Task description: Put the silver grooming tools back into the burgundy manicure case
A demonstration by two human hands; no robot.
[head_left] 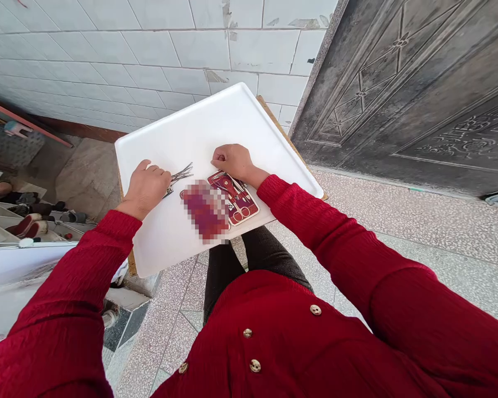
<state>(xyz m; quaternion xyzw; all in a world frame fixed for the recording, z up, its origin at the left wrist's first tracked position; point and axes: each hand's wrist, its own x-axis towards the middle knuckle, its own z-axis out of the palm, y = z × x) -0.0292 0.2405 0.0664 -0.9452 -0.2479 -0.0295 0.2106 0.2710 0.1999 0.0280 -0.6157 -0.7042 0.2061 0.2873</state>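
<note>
L hand point(146, 187) grips metal tools point(181, 174) on white tray point(199, 124); R hand point(231, 160) clenched at top edge of red case point(234, 198).

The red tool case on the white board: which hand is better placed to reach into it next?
Probably the right hand: it rests at the open red case, at its top edge. The left hand is off to the side, closed on loose metal tools.

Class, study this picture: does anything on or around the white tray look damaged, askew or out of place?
Yes. Several wall tiles behind the white tray are chipped, with grey patches showing. Loose metal tools lie outside the red case, by the left hand.
</note>
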